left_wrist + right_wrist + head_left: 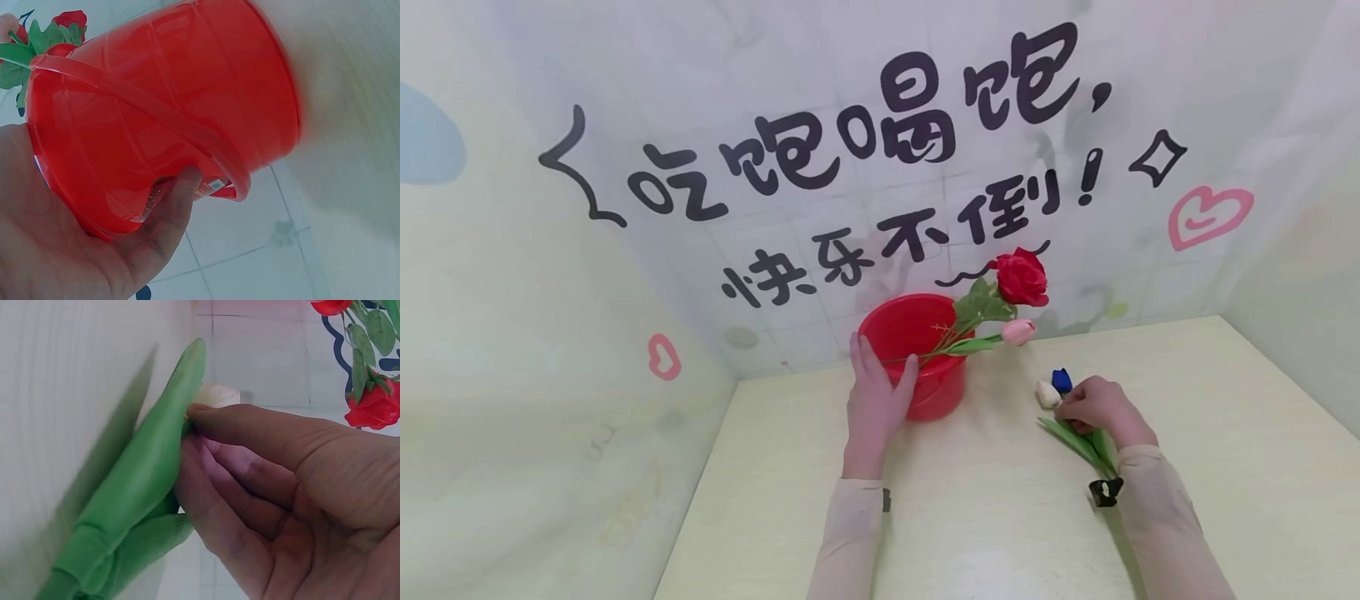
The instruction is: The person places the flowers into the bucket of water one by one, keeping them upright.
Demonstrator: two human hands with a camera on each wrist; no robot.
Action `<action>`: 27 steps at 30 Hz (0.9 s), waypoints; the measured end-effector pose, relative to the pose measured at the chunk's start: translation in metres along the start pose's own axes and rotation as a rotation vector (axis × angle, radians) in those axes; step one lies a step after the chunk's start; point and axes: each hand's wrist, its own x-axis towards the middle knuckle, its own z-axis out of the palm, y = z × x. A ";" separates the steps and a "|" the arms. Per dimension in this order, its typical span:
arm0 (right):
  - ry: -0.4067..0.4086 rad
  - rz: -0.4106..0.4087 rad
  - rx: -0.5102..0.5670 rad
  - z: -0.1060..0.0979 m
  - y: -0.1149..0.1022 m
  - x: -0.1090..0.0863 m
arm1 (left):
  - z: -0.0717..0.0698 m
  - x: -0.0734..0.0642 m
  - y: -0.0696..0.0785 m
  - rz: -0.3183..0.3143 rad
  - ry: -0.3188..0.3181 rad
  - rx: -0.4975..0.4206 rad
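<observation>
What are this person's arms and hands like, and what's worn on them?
The left hand and right hand wear no gloves. The left sleeve and right sleeve are pale beige and reach the wrists. A black piece with a pale spot shows beside the right sleeve; a small dark piece shows beside the left sleeve.

A bare lane of table (992,508) is running from the near side between the left sleeve (848,537) and the right sleeve (1165,525). The bucket (938,396) is bounding its far left; the white flower (1048,395), blue flower (1061,380) and right hand (1101,408) are blocking its right. The rose (1022,279) and pink tulip (1019,332) are jutting right over the bucket's rim. The left hand (877,404) is obstructing the bucket's near left. The wall (1150,267) is closing the far side.
</observation>
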 end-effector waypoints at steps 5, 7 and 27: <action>-0.025 -0.032 0.022 -0.005 -0.001 -0.001 | 0.001 0.000 0.000 0.004 0.005 -0.005; -0.028 -0.050 0.040 -0.008 -0.004 -0.003 | 0.001 0.001 0.000 0.005 0.006 -0.007; 0.099 -0.266 0.327 -0.037 -0.046 -0.043 | 0.001 0.001 0.000 0.009 -0.001 0.017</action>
